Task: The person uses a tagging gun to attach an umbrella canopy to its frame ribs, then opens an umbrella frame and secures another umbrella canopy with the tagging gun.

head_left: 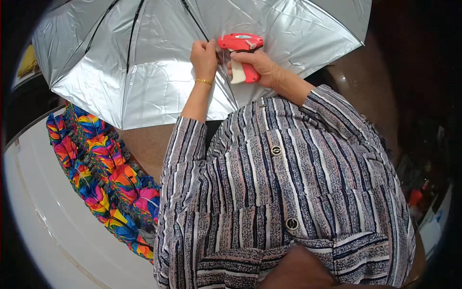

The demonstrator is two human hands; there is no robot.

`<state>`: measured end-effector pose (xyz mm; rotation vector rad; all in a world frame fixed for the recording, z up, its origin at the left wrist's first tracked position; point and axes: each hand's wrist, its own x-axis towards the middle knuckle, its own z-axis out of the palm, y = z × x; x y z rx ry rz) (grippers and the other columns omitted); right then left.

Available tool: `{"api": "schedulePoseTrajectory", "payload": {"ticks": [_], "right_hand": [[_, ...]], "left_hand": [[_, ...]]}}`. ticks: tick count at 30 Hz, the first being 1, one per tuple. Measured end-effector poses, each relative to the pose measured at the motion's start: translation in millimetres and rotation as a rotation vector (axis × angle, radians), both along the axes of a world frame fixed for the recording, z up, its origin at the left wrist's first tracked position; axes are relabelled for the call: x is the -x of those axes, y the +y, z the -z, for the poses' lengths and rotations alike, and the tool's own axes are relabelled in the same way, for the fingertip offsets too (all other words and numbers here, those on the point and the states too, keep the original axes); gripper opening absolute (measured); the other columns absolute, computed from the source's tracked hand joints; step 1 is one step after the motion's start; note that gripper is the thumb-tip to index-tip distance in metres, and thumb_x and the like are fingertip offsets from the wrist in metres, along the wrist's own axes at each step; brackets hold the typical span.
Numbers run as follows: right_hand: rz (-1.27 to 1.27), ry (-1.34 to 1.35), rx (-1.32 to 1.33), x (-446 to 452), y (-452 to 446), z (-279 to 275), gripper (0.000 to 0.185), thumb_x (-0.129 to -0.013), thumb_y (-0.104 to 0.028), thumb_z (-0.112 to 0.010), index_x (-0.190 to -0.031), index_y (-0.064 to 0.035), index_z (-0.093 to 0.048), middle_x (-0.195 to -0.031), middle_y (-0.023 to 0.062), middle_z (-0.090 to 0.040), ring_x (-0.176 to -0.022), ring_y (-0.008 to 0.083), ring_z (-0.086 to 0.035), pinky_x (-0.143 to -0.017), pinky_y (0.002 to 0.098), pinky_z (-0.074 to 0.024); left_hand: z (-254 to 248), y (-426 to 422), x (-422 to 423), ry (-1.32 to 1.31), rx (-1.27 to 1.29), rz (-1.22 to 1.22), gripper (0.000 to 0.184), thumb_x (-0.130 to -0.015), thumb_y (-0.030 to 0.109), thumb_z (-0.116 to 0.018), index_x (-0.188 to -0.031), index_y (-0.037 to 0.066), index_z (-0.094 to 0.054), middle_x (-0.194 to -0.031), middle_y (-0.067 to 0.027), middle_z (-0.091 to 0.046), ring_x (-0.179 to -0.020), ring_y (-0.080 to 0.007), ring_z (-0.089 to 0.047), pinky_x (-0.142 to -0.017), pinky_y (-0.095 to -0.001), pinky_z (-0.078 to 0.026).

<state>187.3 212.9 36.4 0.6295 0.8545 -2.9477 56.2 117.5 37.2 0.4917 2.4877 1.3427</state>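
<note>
An umbrella canopy, silver inside with dark ribs, is spread across the top of the view. My right hand is wrapped round a red and white tagging gun, whose head points left toward my other hand. My left hand, with a gold bracelet at the wrist, is closed at the lower end of a dark rib, just left of the gun. Its fingers are pressed together against the silver fabric, and what lies between them is too small to make out.
Rows of folded rainbow-coloured umbrellas lie at the left on a white curved surface. Something yellow shows at the far left edge. Dark, blurred items with a red object are at the right.
</note>
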Motion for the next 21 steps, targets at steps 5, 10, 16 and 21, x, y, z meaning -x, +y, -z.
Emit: {"api": "schedulePoseTrajectory", "payload": {"ticks": [5, 10, 16, 21], "right_hand": [[-0.019, -0.074, 0.074, -5, -6, 3, 0.026, -0.077, -0.011, -0.063, -0.101, -0.001, -0.056, -0.083, 0.0121, -0.064, -0.072, 0.0215, -0.064, -0.066, 0.0343, -0.0545], [-0.037, -0.056, 0.075, -9, -9, -5, 0.029, -0.078, -0.009, -0.063, -0.104, 0.0019, -0.054, -0.086, 0.0138, -0.064, -0.075, 0.0223, -0.065, -0.069, 0.0367, -0.0553], [0.007, -0.149, -0.01, -3, -16, -11, 0.023, -0.075, -0.006, -0.062, -0.096, 0.0036, -0.057, -0.083, 0.0138, -0.065, -0.072, 0.0223, -0.065, -0.067, 0.0353, -0.0556], [0.033, -0.221, -0.121, -1, -19, -25, 0.021, -0.071, -0.006, -0.063, -0.089, 0.0036, -0.06, -0.079, 0.0129, -0.065, -0.069, 0.0207, -0.065, -0.064, 0.0321, -0.0545]], "left_hand": [[-7, -15, -13, -0.435, -0.084, -0.031, 0.016, -0.082, 0.014, -0.058, -0.074, 0.001, -0.055, -0.06, -0.0033, -0.057, -0.045, -0.0066, -0.05, -0.039, -0.0193, -0.037], [-8, -29, -27, -0.638, -0.207, -0.025, 0.011, -0.081, 0.007, -0.054, -0.077, -0.003, -0.054, -0.061, -0.0054, -0.056, -0.043, -0.0092, -0.051, -0.038, -0.0219, -0.038], [-8, -27, -38, -0.522, -0.322, -0.093, 0.011, -0.084, 0.005, -0.051, -0.079, -0.004, -0.055, -0.059, -0.0055, -0.056, -0.043, -0.0084, -0.049, -0.038, -0.0217, -0.038], [-9, -29, -42, -0.551, -0.422, -0.121, 0.012, -0.086, 0.007, -0.052, -0.086, -0.005, -0.054, -0.06, -0.0062, -0.057, -0.043, -0.0081, -0.047, -0.039, -0.0215, -0.037]]}}
